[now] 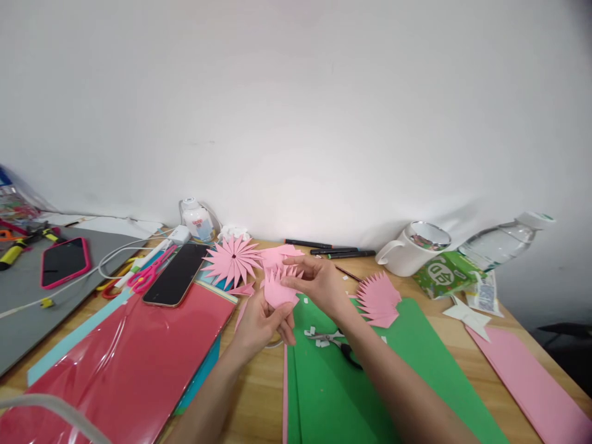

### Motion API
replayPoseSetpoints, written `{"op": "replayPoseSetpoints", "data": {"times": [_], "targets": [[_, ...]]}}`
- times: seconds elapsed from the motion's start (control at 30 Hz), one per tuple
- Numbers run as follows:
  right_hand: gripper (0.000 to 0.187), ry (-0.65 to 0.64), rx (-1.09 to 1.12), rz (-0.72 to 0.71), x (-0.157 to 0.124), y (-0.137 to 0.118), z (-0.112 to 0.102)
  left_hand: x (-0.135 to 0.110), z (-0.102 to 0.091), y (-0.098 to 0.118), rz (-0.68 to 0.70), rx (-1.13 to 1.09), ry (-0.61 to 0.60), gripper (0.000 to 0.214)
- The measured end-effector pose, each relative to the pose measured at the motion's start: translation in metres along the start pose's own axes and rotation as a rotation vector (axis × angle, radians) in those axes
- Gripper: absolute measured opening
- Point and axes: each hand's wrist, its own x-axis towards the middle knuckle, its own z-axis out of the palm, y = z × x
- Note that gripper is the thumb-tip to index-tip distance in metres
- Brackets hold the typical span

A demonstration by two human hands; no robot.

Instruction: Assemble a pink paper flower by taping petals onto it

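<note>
A pink paper piece with a row of pointed tips (277, 292) is held up between my two hands, above the table. My left hand (266, 320) grips its lower edge between thumb and fingers. From the right, my right hand (319, 280) pinches the paper near its points. Just behind lies a pink paper flower (232, 257) with many spiky petals and a dark centre. Another spiky pink paper fan (378, 299) rests to the right. Below my right wrist, black-handled scissors (333, 340) lie among small white scraps on green paper (333, 394).
On the left are red sheets in a clear sleeve (124, 364), a black phone (176, 275), pink scissors (150, 271) and a pink-cased phone (65, 262). Black pens (342, 253), a white mug (407, 256), a green packet (446, 275) and a tilted water bottle (499, 243) line the back right.
</note>
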Motion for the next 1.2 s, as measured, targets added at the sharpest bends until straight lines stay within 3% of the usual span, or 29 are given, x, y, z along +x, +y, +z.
{"op": "replayPoseSetpoints", "data": {"times": [0.23,0.57,0.77,0.87,1.0,1.2], "targets": [[0.024,0.009,-0.091,-0.047,0.0010,-0.0003,-0.0020,-0.0023,0.0024,0.0042,0.000,-0.038,0.000,0.038],[0.028,-0.001,-0.075,-0.030,0.0012,-0.0043,-0.0058,0.0003,0.0042,-0.0014,0.031,-0.138,0.022,0.034],[0.033,-0.062,0.058,0.072,0.0016,-0.0047,-0.0065,-0.0010,0.0025,-0.0009,0.035,-0.114,0.080,0.034],[0.035,-0.026,0.092,0.107,0.0009,-0.0036,-0.0048,-0.0014,0.0017,-0.0025,0.029,-0.135,0.080,0.032],[0.037,0.041,0.161,0.097,0.0000,-0.0017,-0.0007,-0.0012,0.0008,-0.0044,0.081,-0.168,0.089,0.026],[0.034,0.006,0.273,0.102,-0.0007,-0.0042,0.0003,-0.0005,0.0009,-0.0030,0.146,-0.184,0.087,0.027]]}}
